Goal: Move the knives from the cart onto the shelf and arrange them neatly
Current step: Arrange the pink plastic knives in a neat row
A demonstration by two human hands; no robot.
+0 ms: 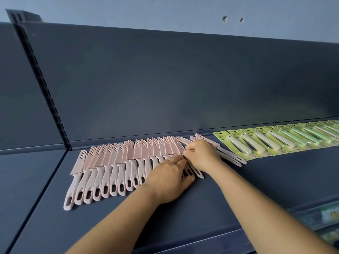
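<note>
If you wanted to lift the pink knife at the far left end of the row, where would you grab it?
Probably by the handle of the leftmost pink knife, coming from the left, open side: the handle juts toward the shelf front, while the neighbouring knife crowds its right.

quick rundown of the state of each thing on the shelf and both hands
row of pink knives: sheathed, lying flat on the shelf, overlapping, handles toward the person
loose pink knives: sheathed, flat, angled apart from the row
packaged knives: in green card packs, flat, overlapping in a row
shelf: front part bare
left hand: palm down, pressing on knife handles
right hand: fingers curled, pinching a pink knife at the row's end
</note>
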